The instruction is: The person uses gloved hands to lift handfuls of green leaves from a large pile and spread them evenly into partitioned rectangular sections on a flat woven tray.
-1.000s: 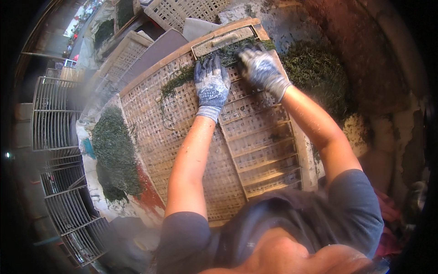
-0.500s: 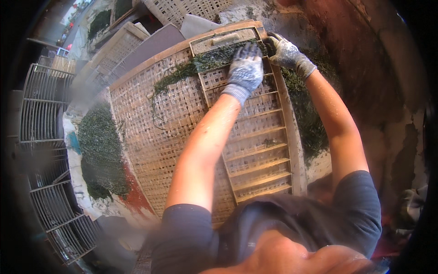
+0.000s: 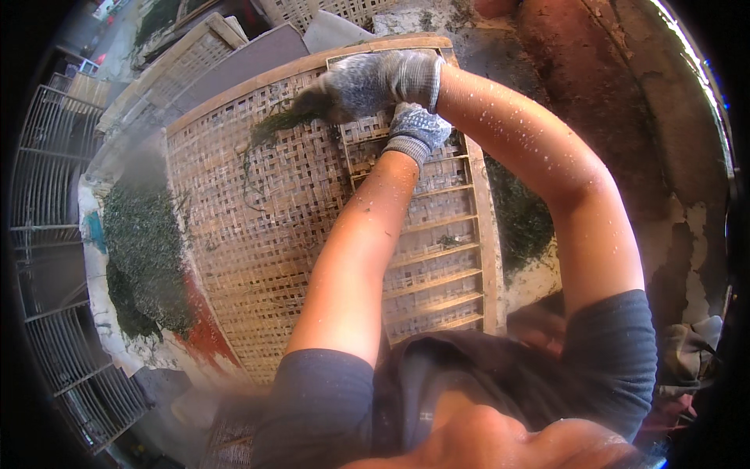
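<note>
A woven bamboo mat (image 3: 258, 219) in a wooden border lies before me, with a slatted wooden frame (image 3: 449, 248) on its right side. Dark green, stringy seaweed (image 3: 275, 125) trails over the mat's far part. My right hand (image 3: 375, 82), in a grey-white glove, reaches across to the left over the frame's far end. Its fingers touch the seaweed's near end and are smeared by motion. Under the right wrist, my gloved left hand (image 3: 419, 129) rests on the frame. Its fingers are hidden, as is whatever lies beneath both hands.
Piles of green seaweed lie left (image 3: 148, 250) and right (image 3: 516, 215) of the mat. Metal racks (image 3: 55, 187) stand at the far left. More woven panels (image 3: 176, 74) and a grey board (image 3: 250, 66) lean beyond the mat. A reddish-brown surface (image 3: 570, 70) lies to the right.
My right hand has swung left from the frame's far right corner, crossing over my left hand to the seaweed. The left hand has drawn slightly nearer to me.
</note>
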The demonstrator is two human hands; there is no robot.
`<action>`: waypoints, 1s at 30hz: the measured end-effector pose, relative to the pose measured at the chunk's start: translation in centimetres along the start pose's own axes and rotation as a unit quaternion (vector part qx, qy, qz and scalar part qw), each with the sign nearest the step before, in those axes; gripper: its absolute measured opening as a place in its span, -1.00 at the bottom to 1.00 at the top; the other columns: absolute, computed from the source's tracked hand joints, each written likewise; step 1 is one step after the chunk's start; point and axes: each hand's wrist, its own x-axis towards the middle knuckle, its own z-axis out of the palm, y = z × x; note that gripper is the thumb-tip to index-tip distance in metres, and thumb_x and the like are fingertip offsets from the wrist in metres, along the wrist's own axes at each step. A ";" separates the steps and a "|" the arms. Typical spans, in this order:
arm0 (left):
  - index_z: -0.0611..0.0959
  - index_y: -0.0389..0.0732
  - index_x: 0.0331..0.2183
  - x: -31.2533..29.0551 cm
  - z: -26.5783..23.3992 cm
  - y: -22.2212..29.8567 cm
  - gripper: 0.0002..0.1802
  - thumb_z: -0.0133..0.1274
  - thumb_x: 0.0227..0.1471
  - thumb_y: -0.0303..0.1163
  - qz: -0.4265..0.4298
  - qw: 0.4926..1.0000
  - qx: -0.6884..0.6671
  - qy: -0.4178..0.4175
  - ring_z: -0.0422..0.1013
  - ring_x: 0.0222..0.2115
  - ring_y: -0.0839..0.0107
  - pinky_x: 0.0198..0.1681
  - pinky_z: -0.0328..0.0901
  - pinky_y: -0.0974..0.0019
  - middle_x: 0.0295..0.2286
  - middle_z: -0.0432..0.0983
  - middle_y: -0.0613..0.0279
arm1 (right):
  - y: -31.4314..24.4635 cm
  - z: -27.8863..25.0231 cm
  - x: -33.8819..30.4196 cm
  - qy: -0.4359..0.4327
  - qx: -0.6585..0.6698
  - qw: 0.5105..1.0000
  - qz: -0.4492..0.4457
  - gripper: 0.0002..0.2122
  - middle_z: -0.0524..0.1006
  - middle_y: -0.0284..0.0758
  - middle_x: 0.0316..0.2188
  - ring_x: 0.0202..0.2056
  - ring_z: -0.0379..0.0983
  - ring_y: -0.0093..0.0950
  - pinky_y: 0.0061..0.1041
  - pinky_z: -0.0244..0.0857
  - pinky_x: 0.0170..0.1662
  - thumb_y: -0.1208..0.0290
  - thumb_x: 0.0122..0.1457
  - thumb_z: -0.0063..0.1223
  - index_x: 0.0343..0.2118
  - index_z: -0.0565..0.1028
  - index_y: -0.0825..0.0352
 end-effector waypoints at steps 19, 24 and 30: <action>0.71 -0.21 -0.06 -13.1 -15.3 -7.6 -0.68 0.17 0.19 -0.29 -0.145 0.943 0.100 0.282 0.53 -0.03 0.19 0.14 0.38 0.08 -0.09 0.65 0.08 | 10.6 12.7 -11.9 0.349 0.441 0.815 0.138 -0.60 0.64 -0.38 0.04 0.01 0.53 -0.53 -0.44 0.40 0.16 0.50 0.23 0.09 0.15 0.57 0.31; 0.70 -0.26 -0.05 -17.5 -13.4 -5.3 -0.65 0.24 0.16 -0.29 -0.032 0.962 0.020 0.271 0.62 -0.14 0.21 -0.06 0.56 0.15 -0.11 0.68 -0.01 | 6.7 4.9 -9.2 -0.114 0.086 0.976 0.163 -0.72 0.67 -0.17 -0.17 -0.13 0.63 -0.28 -0.29 0.50 0.05 0.31 0.32 0.01 -0.03 0.65 0.27; 0.61 -0.17 0.10 -10.8 -12.0 -0.6 -0.57 0.09 0.21 -0.31 0.030 0.998 0.030 0.047 0.45 0.12 0.08 0.07 0.45 -0.04 0.10 0.51 -0.05 | 10.0 7.1 -0.8 0.200 -0.025 0.978 -0.058 -0.69 0.67 -0.23 -0.03 -0.04 0.64 -0.24 -0.36 0.53 0.05 0.64 0.24 0.00 -0.02 0.65 0.25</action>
